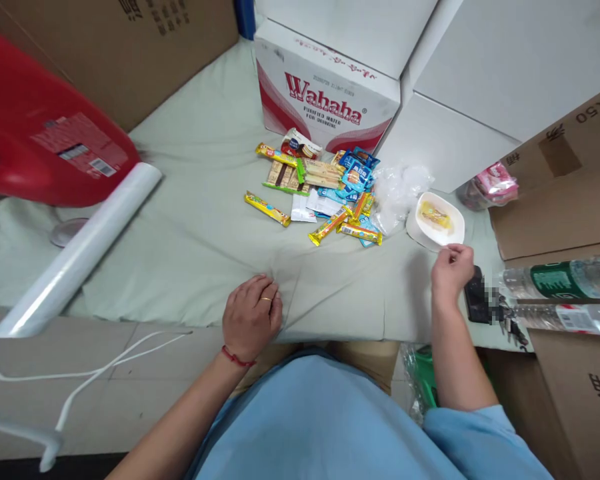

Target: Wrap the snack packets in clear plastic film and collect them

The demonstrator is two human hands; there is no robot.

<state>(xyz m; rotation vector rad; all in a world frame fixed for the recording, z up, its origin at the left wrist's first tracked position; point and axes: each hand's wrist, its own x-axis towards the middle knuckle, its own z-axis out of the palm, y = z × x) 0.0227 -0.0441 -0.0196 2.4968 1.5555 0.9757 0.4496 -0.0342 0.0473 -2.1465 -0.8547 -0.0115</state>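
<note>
My right hand (451,270) is at the near rim of a white plastic container (420,227), its thumb and fingers closed in a pinch there. A yellow-wrapped snack (435,217) lies inside the container. Palm down, my left hand (253,310) rests on the pale green cloth with its fingers loosely bent, and no object shows in it. Beyond it lies a loose pile of snacks: yellow snack bars (267,209), green-edged wafer packs (321,173), blue packets (357,175) and a white packet (303,208). Clear plastic wrapping (400,190) lies beside the container.
A Wahaha water carton (325,100) stands behind the snacks. To the left are a red jug (55,133) and a white roll (80,250). At right lie a black phone (475,297), keys (514,330), two plastic bottles (555,279) and a pink pack (497,183).
</note>
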